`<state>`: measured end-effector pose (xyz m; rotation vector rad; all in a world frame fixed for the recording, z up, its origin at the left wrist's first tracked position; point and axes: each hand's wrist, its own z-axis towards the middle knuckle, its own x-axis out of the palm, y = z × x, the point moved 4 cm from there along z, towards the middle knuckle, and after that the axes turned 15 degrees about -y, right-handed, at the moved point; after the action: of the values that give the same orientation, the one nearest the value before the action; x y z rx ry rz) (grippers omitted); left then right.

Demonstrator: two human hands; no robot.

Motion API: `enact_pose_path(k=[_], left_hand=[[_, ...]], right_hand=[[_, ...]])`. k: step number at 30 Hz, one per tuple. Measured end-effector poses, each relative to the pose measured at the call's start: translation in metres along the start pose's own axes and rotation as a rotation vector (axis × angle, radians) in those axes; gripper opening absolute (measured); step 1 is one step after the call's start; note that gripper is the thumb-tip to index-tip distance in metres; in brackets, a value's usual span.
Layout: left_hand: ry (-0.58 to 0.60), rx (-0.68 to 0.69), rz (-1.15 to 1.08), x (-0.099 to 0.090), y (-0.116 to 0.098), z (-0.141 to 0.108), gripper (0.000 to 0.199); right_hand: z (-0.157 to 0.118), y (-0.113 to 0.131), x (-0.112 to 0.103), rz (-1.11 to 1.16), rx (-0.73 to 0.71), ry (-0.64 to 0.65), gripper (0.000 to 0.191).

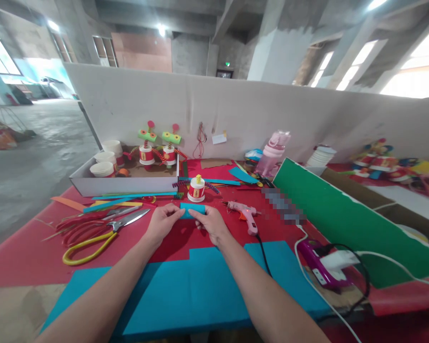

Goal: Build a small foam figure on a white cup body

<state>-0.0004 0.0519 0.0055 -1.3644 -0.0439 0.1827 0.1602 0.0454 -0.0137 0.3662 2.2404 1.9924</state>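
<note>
Between my two hands is a small blue paper roll, held level above the red table cover. My left hand pinches its left end, and my right hand grips the right end with thumb and fingers. Just behind it stands a paper-cup figure with a yellow top and coiled paper arms. A pink glue gun with a small red light lies to the right of my right hand. To the left, scissors with yellow handles rest beside several red-handled tools.
A white box at the back left holds paper cups and two finished-looking figures. Blue sheets cover the front edge. On the right are a purple power strip with cords, a green board and a pink bottle.
</note>
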Motion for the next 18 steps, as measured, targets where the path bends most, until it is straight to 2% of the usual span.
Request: enact_pose_path(k=[4, 8, 10, 15, 18], left_hand=[[0.01, -0.036, -0.01, -0.0011, 0.0042, 0.0018, 0.035], [-0.007, -0.064, -0.045, -0.0034, 0.0031, 0.003, 0.035], [-0.012, -0.063, -0.057, -0.0032, 0.0014, 0.0025, 0.035], [-0.003, -0.025, -0.035, -0.0006, -0.0008, 0.0004, 0.035], [0.001, -0.002, -0.012, -0.0007, 0.0, 0.0012, 0.035]], right_hand=[[0.0034, -0.002, -0.0012, -0.004, -0.012, 0.066, 0.036], [0.0016, 0.0021, -0.0015, 0.105, 0.061, 0.189, 0.041], [-0.0012, 0.0038, 0.0002, 0.15, 0.096, 0.21, 0.043], [-0.0013, 0.0002, 0.0013, 0.024, -0.001, 0.037, 0.04], [0.0016, -0.0033, 0.0002, -0.009, -0.026, 0.025, 0.038]])
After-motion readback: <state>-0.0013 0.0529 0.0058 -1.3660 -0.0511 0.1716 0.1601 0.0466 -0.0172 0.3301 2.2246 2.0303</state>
